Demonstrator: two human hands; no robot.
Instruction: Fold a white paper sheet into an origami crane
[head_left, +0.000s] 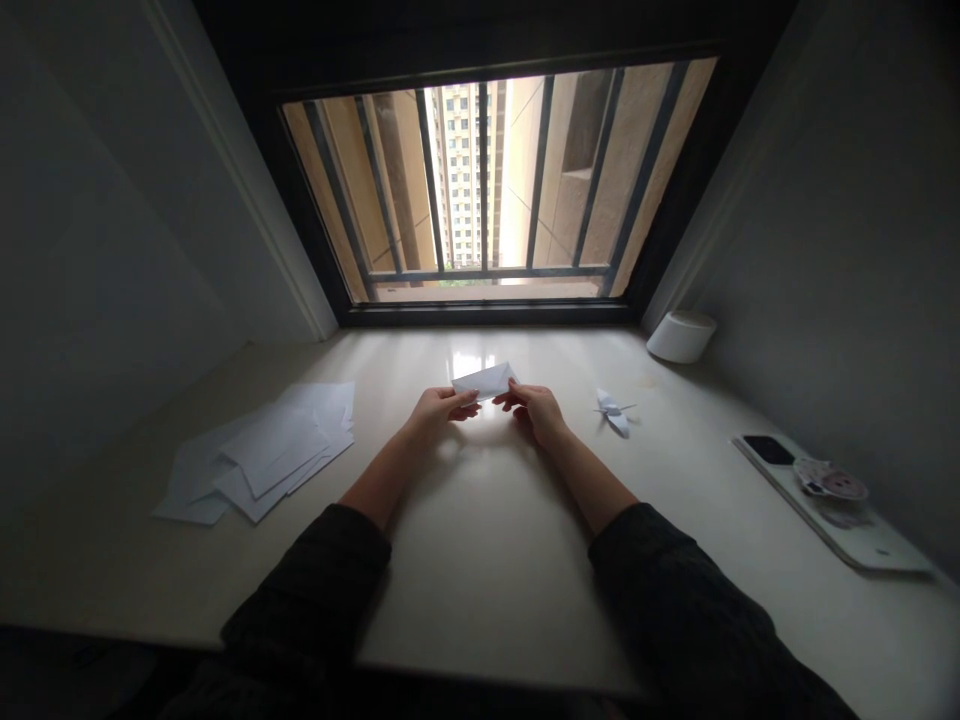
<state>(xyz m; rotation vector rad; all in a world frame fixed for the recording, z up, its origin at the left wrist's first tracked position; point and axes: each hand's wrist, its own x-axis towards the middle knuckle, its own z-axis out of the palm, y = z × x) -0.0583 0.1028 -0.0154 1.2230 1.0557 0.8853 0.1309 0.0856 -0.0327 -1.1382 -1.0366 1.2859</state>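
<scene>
A small folded piece of white paper (484,381) is held up over the white sill top, in front of the window. My left hand (442,404) pinches its left end, thumb on the near face. At the right end, my right hand (534,404) grips it between thumb and fingers. Crease lines show on the paper near its right corner. To the right of my right hand, a folded white paper crane (613,412) rests on the surface, apart from the hand.
Several loose white sheets (274,445) lie in an untidy pile at the left. A white cylindrical object (681,336) stands by the right wall. A phone (832,505) with a decorated grip lies at the right. The barred window (487,180) bounds the far side.
</scene>
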